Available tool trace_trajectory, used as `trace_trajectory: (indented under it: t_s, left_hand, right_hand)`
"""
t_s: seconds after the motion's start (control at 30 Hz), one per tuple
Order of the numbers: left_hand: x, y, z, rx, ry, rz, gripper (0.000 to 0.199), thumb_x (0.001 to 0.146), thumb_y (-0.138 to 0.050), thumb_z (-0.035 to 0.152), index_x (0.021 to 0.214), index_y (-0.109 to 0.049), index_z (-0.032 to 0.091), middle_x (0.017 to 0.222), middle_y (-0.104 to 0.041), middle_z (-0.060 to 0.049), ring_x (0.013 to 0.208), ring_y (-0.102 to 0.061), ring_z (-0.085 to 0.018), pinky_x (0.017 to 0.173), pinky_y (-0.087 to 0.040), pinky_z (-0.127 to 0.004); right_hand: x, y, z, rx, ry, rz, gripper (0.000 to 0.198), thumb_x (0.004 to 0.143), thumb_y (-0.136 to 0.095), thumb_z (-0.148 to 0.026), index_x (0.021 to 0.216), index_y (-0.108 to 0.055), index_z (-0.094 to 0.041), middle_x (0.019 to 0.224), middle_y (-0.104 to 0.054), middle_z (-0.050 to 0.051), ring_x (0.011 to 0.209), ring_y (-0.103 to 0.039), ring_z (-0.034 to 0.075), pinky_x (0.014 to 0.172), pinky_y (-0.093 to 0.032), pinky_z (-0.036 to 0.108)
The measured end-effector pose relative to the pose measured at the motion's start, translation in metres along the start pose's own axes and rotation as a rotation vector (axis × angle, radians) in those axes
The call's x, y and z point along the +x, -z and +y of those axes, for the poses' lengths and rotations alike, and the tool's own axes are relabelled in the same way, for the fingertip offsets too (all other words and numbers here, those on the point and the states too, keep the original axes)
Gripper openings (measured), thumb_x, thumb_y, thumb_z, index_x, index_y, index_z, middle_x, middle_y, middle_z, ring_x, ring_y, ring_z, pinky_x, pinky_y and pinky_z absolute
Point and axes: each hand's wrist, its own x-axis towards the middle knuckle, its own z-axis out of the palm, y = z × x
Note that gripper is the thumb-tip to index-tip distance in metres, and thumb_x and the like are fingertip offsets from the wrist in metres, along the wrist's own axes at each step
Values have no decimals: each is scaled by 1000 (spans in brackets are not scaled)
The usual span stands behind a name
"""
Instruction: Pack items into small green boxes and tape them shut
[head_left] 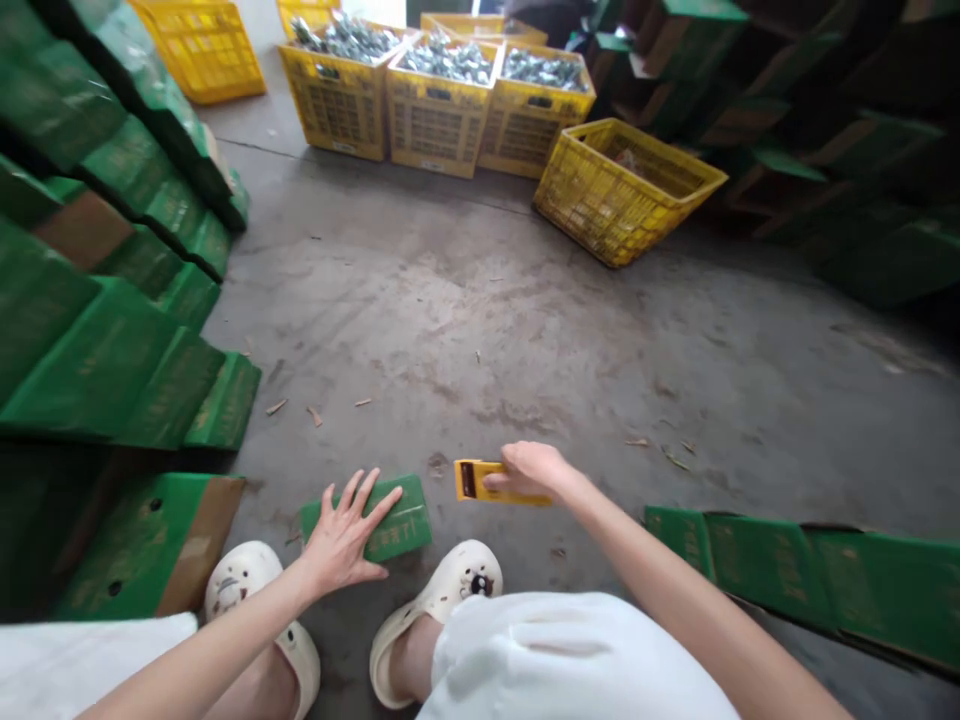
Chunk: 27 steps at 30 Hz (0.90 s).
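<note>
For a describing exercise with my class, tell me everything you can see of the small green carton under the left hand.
The green carton is a small rectangular box, apparently cardboard, with pale printed characters toward its right end and a faint seam across its upper face. It lies on the gray floor, slightly angled, ahead of and between the white clogs. The left hand, fingers spread, appears to rest on it, covering part.

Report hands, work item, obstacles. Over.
Left hand spread on green rectangular cardboard box. Right hand gripping yellow oblong object with dark band. Possible obstacle: white perforated clogs near box.
</note>
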Motion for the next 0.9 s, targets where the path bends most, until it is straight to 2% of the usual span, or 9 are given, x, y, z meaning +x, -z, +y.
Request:
trace_trajectory:
  t_s: [0.13,0.27,0.37,0.47,0.53,0.63,0.77,0.83,0.9]
  left_hand:
    - [-16,16,-4,-97,142,-114,124,56,-88,41,163,-26,43,162,-36,-21,145,-33,-49,113,-21,-68]
    - [-5,23,19,-304,540,4,118,61,-82,42,164,-25,41,159,-36,-21,145,-34,-46,113,-25,-66]
    - [-13,17,33,-423,749,89,108,65,-78,41,162,-31,37,161,-35,-19,147,-32,-45,115,-24,-64]
    - [-32,12,28,-542,704,146,94,68,-78,37,155,-45,33,165,-30,-18,151,-27,-43,120,-20,-63]
    - [-40,16,14,-677,681,275,71,78,-71,38,147,-57,30,164,-35,-16,151,-29,-39,123,-20,-58]
    - [-44,31,-7,-1212,754,416,45,95,-53,47,129,-69,22,142,-60,-16,132,-55,-30,114,-41,-45]
    - [-45,53,-18,-2169,792,95,59,92,-54,70,99,-73,15,97,-74,-11,86,-71,-21,78,-57,-32]
    - [-47,56,-17,-2384,773,-5,49,88,-67,63,91,-71,14,84,-74,-7,74,-70,-16,70,-55,-27]
    - [-48,54,-15,-2444,778,5,32,85,-78,46,88,-71,15,79,-74,-4,68,-69,-13,66,-53,-23]
  right_hand:
    - [-30,43,-9,-53,86,42,55,91,-59,-64,87,-79,-13,87,-77,21,79,-74,29,60,-43,29]
    - [-51,67,-53,-83,146,136,56,87,-61,-70,81,-75,-16,78,-73,16,68,-67,23,57,-35,29]
    - [-54,62,-95,1,234,138,58,83,-62,-75,75,-71,-18,69,-67,8,60,-60,18,55,-32,28]
    - [-44,41,-129,148,293,93,61,81,-61,-78,72,-68,-17,65,-61,3,58,-54,15,53,-29,27]
    - [-35,24,-141,247,320,79,63,80,-61,-79,70,-66,-17,63,-57,1,59,-50,14,51,-28,26]
    - [-26,6,-143,387,349,60,65,79,-59,-81,69,-64,-17,61,-52,0,57,-45,13,48,-24,25]
    - [-31,2,-135,491,412,-19,72,78,-55,-87,72,-64,-17,60,-52,0,56,-41,11,47,-24,24]
    - [-36,4,-133,520,424,-58,75,78,-53,-90,75,-66,-16,63,-54,0,57,-43,11,47,-26,23]
    - [-39,5,-133,544,411,-79,78,77,-51,-92,77,-66,-16,64,-56,0,58,-45,11,48,-28,23]
